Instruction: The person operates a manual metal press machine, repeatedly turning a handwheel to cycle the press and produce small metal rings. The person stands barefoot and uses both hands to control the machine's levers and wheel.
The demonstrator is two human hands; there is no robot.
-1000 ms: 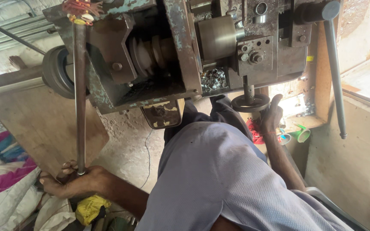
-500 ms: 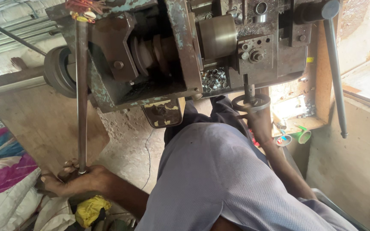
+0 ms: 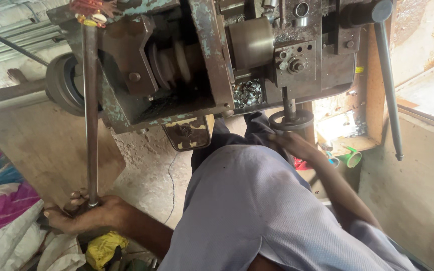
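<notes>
Left hand (image 3: 84,216) clenched on the upright long rod's (image 3: 91,115) foot — right hand (image 3: 290,143) touches the handwheel (image 3: 291,120), grip unclear.

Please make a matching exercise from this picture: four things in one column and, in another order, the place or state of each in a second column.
Things:
1. left hand
2. right hand
3. small metal rings
4. green cup

Places or states:
A. heaped in a pocket of the machine
B. at the small round handwheel under the machine
C. lying on its side near the bright opening
D. closed around the lower end of the long metal lever

Pairs: 1-D, 2-B, 3-A, 4-C
</notes>
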